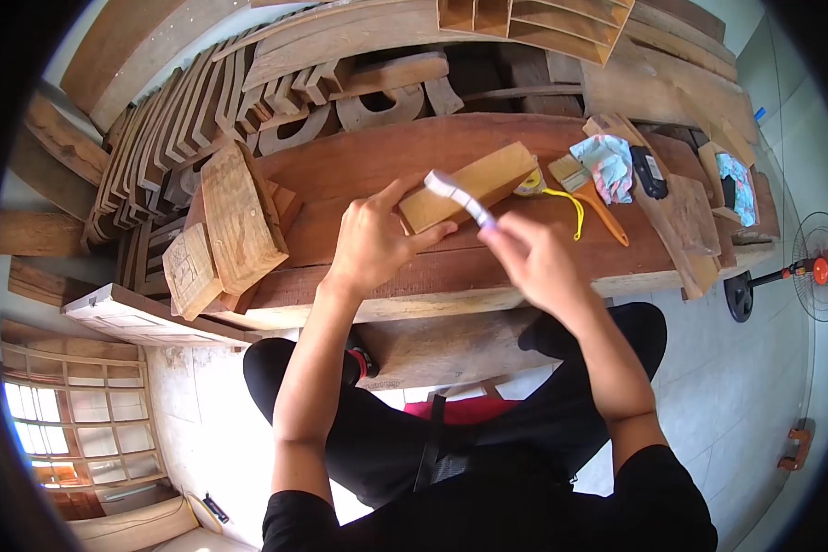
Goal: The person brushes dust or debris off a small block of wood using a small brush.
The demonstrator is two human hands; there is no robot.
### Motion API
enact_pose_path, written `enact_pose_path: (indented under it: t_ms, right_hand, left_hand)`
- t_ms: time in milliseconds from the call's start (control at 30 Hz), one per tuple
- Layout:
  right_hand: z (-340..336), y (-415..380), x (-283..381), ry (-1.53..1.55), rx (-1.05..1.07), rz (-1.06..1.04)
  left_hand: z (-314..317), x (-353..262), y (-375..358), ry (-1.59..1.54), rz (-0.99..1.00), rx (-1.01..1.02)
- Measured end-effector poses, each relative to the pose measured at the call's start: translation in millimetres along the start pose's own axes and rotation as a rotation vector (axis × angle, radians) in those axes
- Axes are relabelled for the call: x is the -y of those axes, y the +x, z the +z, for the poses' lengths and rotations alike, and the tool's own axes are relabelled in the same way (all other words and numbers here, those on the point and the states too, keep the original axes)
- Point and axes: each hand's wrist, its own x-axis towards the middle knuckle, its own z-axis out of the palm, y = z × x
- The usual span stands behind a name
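Note:
My left hand is closed around the near left end of a rectangular wooden block, with the thumb along its front side and the fingers behind. My right hand grips a slim white tool with a purplish end, smeared by motion so its kind is unclear. The tool crosses over the block in this view, its wider white tip near my left fingers. Just right of the block lie a yellow tape measure with a yellow strap and a paintbrush with an orange handle.
The thick wooden bench carries stacked wood blocks at left. Toward its right are a patterned cloth, a black device and wood offcuts. Curved wooden pieces line the back. A fan stands far right.

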Motion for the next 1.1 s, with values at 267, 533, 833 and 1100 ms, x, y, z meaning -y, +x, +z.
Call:
enact_pose_path:
  t_ms: [267, 533, 833, 1100]
  right_hand:
    - [-3.5, -1.9, 1.7, 0.003, 0.065, 0.082]
    - [-5.7, -3.1, -10.4, -0.016, -0.041, 0.060]
    - [-5.8, -9.1, 9.3, 0.004, 0.014, 0.011]
    - [-3.3, -9.6, 12.0, 0.000, 0.085, -0.020]
  left_hand:
    - [-4.5, -10.3, -2.4, -0.017, -0.027, 0.068]
    - [3.2, -1.9, -1.6, -0.028, 0.103, -0.042]
    - [4.5, 4.0, -3.4, 0.059, 0.069, -0.009]
    - [4.3, 0.9, -3.7, 0.007, 0.068, -0.020]
